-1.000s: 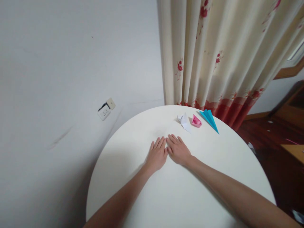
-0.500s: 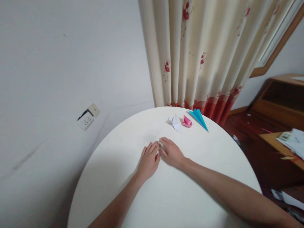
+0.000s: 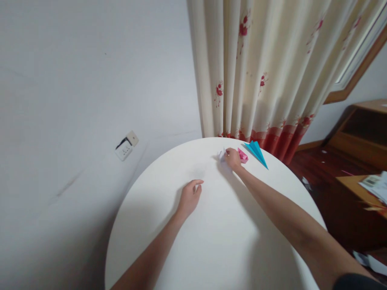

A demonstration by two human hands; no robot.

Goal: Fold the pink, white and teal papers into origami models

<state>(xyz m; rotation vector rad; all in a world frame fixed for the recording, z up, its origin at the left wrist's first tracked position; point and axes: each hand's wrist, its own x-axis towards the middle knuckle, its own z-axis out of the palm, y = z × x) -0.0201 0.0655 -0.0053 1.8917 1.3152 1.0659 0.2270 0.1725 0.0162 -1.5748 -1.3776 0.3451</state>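
Since half a second ago, the right hand (image 3: 233, 159) has left its place beside the left hand (image 3: 189, 197) and reached across the white table (image 3: 211, 241) to the white folded paper (image 3: 221, 155), which sits just left of the pink folded paper (image 3: 242, 155). Its curled fingers touch the white piece; whether they are clamped on it I cannot tell, as the hand covers that side. Nearer the wearer and to the left of the pink piece, the left hand, flat earlier, now has bent fingers, thumb and forefinger slightly apart with nothing between them. Just right of the pink piece lies the blue folded paper (image 3: 257, 154), its point toward the wearer. Beyond the pink piece hangs a floral curtain (image 3: 254, 80).
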